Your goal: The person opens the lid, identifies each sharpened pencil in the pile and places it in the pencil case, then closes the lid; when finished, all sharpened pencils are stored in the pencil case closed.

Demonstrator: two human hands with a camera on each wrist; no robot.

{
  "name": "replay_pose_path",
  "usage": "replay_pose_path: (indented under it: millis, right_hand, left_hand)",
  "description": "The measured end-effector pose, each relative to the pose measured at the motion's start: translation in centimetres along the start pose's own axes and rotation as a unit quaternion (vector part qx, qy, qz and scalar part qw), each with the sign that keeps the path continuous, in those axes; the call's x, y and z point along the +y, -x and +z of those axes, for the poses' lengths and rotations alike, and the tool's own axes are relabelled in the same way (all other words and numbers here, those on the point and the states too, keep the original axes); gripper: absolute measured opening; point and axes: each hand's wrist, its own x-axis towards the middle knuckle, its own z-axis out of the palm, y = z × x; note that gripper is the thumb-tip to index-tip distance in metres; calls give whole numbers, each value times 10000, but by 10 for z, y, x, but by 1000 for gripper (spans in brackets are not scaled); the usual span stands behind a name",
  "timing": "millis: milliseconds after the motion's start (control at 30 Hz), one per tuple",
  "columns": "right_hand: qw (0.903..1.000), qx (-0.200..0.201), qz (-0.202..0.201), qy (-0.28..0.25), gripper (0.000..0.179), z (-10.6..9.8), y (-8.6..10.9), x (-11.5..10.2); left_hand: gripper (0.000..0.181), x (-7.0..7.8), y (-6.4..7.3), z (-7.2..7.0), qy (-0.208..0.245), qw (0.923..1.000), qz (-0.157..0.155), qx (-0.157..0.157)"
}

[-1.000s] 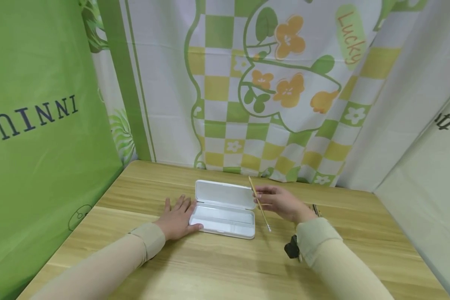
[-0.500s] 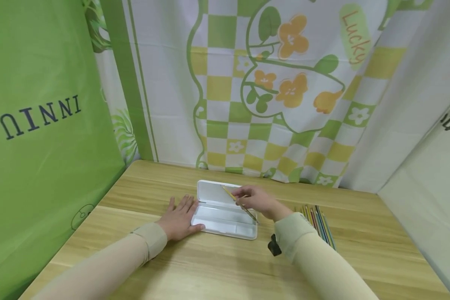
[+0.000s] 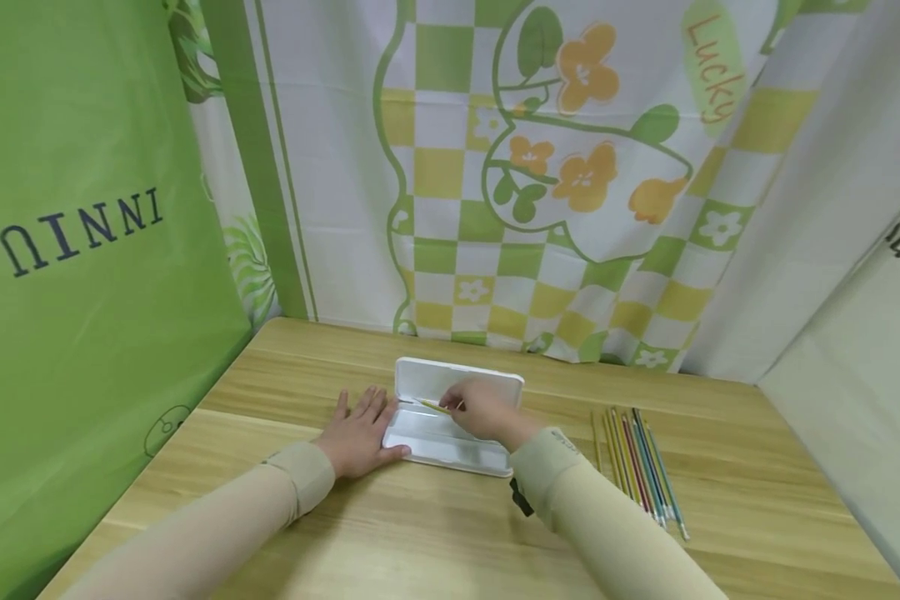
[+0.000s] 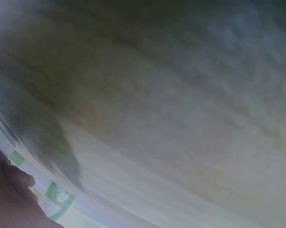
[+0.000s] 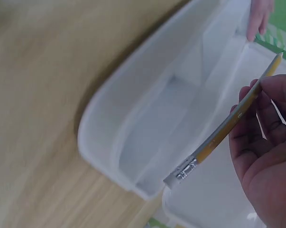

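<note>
A white pencil case [image 3: 450, 454] lies on the table with its lid [image 3: 427, 377] raised at the back. My left hand [image 3: 355, 437] lies flat on the table, fingers spread, right at the case's left end. Over the tray, my right hand [image 3: 482, 409] pinches a yellow pencil [image 5: 228, 122] between thumb and fingers. The pencil's sharpened tip points left, and its white eraser end shows in the right wrist view. In the head view the right hand hides most of the pencil and part of the tray.
Several pencils [image 3: 636, 467] lie side by side on the wooden table [image 3: 420, 542], to the right of the right forearm. A patterned curtain [image 3: 450, 167] hangs behind the table, and a green cloth [image 3: 105, 333] hangs at the left.
My right hand has carried the pencil leftward from beside the case to over its tray, turning the pencil flatter. The pencils at the right have come into view. The left hand stays put.
</note>
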Motion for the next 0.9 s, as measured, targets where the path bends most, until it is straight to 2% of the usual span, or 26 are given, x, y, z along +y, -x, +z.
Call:
replay_pose_path:
  millis: [200,467,600,900]
  right_hand:
    - [9998,27,-35,192,17,14,-5,-4]
    - [9994,1,285,188,17,30,-9,-3]
    - [9990,-68,368,237,13,34,-8,-4]
    - [9995,10,308,85,15,29,1,0]
  left_hand:
    - [94,0,-2,2,42,10000,-33,-10]
    - [95,-3,-3,3,111,9999,-30,-24]
    - [95,-4,-3,4,136,9999,-4,46]
    - [95,-2,0,2,162,9998,-40,-58]
